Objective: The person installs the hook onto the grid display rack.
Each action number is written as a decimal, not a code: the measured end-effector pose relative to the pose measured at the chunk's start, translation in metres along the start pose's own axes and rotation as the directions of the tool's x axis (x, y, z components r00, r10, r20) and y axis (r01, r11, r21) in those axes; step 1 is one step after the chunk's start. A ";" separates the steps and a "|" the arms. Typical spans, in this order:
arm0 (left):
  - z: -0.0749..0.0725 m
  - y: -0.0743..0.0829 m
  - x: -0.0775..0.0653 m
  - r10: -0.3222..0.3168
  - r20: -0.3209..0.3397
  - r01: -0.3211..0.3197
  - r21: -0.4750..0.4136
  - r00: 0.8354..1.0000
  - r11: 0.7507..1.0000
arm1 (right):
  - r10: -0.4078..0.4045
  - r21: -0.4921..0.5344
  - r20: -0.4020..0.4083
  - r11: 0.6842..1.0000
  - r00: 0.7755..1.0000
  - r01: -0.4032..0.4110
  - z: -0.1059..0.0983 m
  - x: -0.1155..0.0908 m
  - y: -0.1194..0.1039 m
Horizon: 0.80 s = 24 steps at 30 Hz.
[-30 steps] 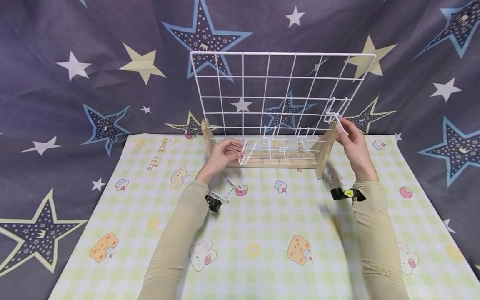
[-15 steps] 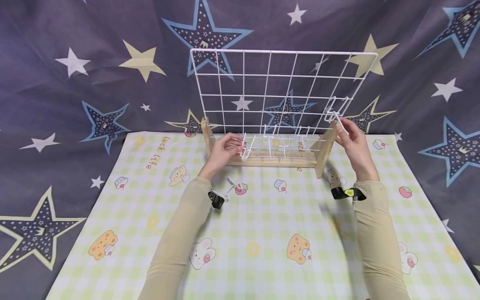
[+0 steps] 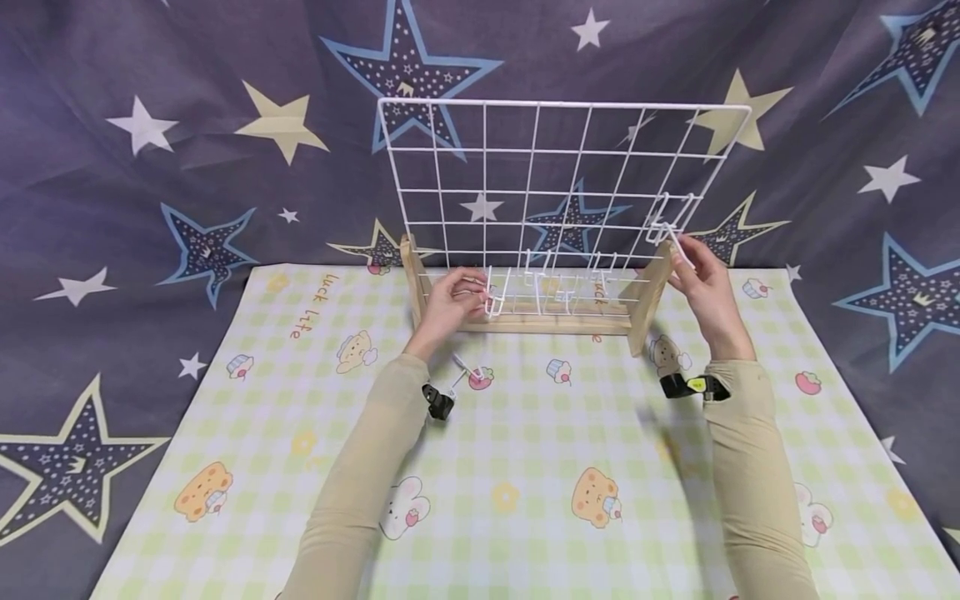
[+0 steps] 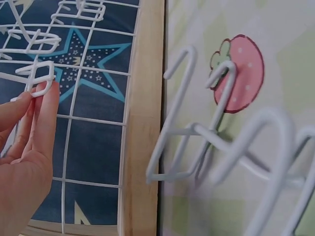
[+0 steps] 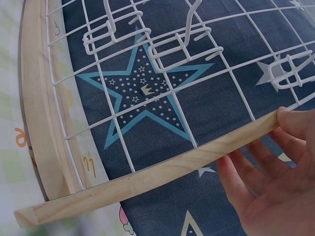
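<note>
My left hand (image 3: 448, 307) pinches a white wire hook (image 4: 48, 77) between thumb and fingers, right at the lower left of a white wire grid panel (image 3: 562, 107). Its bent wire end overlaps the grid bars in the left wrist view. The panel stands in a wooden frame (image 3: 543, 323). At the right, my right hand (image 3: 711, 292) grips the wooden side post (image 5: 167, 166), thumb on one face and fingers round behind. Above that hand a hook (image 3: 660, 227) hangs on the grid, its prong sticking out across the fingers in the head view.
More white hooks (image 5: 184, 49) hang on the lower middle of the grid. Loose hooks (image 4: 184, 142) lie on the checked tablecloth (image 3: 525, 433), just below the left wrist. A dark star-print curtain (image 3: 210, 67) hangs behind the rack.
My left hand has moved slightly right and up with its hook, bringing it closer against the grid. The right hand has stayed on the side post.
</note>
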<state>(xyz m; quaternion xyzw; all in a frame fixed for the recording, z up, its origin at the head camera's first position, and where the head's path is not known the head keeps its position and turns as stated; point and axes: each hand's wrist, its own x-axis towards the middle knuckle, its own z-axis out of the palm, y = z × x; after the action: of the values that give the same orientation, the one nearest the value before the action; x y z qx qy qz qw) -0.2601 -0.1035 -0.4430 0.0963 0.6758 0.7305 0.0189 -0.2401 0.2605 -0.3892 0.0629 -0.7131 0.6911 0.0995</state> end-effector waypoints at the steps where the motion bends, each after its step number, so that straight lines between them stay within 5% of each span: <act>1: 0.000 -0.001 0.000 -0.005 -0.003 0.005 0.000 1.000 1.000 | 0.000 -0.005 0.002 1.000 1.000 0.001 0.000 0.000 0.000; 12: 0.004 -0.002 0.001 -0.013 -0.046 0.009 -0.090 0.999 0.996 | 0.013 0.017 0.001 1.000 1.000 -0.013 0.000 -0.001 -0.001; 24: 0.003 -0.007 -0.004 -0.055 -0.049 0.054 -0.004 0.997 0.999 | 0.014 0.051 0.005 0.999 1.000 -0.014 -0.001 0.000 0.001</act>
<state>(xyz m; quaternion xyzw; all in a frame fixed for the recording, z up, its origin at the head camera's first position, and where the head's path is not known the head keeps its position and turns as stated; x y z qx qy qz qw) -0.2563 -0.1001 -0.4500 0.0597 0.6773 0.7329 0.0223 -0.2400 0.2611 -0.3903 0.0619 -0.6959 0.7096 0.0915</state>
